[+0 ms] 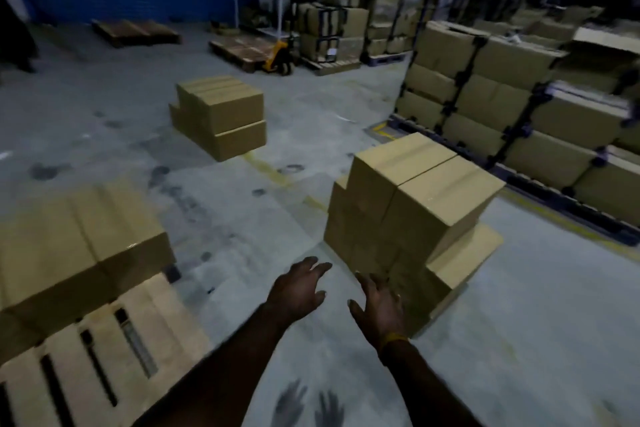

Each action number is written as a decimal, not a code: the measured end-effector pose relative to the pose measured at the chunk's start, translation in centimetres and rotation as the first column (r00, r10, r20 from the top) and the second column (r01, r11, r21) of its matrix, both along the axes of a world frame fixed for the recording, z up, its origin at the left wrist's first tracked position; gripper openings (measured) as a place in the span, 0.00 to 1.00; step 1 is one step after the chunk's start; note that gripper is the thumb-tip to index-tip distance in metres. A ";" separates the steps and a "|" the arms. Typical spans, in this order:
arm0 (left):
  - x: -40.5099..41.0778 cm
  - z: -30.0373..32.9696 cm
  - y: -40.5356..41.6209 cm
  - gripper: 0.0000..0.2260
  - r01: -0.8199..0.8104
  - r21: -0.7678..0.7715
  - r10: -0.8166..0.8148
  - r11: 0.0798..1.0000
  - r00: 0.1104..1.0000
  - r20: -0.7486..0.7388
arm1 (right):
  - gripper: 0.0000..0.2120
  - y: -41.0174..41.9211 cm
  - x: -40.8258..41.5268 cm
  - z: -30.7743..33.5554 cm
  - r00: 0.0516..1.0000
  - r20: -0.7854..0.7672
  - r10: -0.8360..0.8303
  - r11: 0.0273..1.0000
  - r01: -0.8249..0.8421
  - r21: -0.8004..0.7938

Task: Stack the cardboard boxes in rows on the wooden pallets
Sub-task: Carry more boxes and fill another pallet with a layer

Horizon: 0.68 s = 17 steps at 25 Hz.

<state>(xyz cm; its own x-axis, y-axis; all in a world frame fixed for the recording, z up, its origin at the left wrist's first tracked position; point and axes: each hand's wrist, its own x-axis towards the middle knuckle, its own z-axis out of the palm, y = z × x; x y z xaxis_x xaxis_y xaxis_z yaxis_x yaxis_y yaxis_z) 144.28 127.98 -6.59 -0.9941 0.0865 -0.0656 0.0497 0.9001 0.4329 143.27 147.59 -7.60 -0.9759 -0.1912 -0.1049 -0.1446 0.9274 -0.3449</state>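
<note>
Head view: left hand [300,291] and right hand [381,305] both reaching forward over the concrete floor [242,239], fingers spread and relaxed, holding nothing, a gap between the two. Just ahead of the right hand, nearly touching its fingertips, a stack of cardboard boxes [412,204] standing directly on the floor; top boxes lying side by side, long axes running away from the hands toward the upper right, one lower box jutting out on the far right side. Left of the left hand, a wooden pallet [104,357] with slats running toward the upper left, carrying a row of boxes [79,246] at its far end. Farther ahead and left of both hands, well apart, a second floor stack [220,116]. Beyond the right hand, strapped cartons [502,94] in rows. A yellow pallet jack [277,57] far ahead by bare pallets.
</note>
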 end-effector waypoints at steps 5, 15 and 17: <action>-12.3 3.0 0.5 0.28 0.187 -0.040 -0.188 0.982 0.982 -0.029 | 0.30 0.8 -8.6 3.2 0.969 -0.022 -0.248 0.969 0.247 -0.015; -31.1 2.7 8.1 0.29 0.344 -0.021 -0.344 0.939 0.939 0.009 | 0.30 7.5 -22.5 4.2 0.893 -0.052 -0.447 0.895 0.446 -0.033; -35.3 2.0 10.3 0.29 0.363 -0.028 -0.363 0.931 0.932 0.004 | 0.30 10.1 -26.2 3.4 0.882 -0.059 -0.468 0.884 0.466 -0.041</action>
